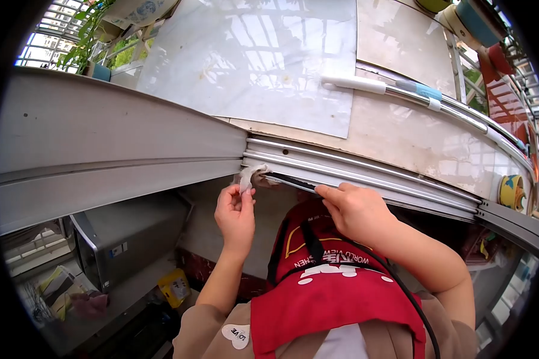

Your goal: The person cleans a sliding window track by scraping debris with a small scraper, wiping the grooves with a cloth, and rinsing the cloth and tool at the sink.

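Note:
My left hand (236,216) pinches a crumpled, soiled white tissue (246,178) between thumb and fingers at the left end of the sliding-window track (365,172). My right hand (358,208) is closed around the near end of a thin black stick-like tool (290,180). The tool's far tip reaches into the tissue, so that tip is hidden. Both hands are at the inner edge of the metal track, above the red apron (335,299) on my body.
A grey window frame (120,134) rises at the left. Beyond the track lie a glossy marble slab (251,66) and a metal pole (461,116). A yellow pot (511,188) stands at right. Below left are a dark metal box (132,230) and a yellow package (174,288).

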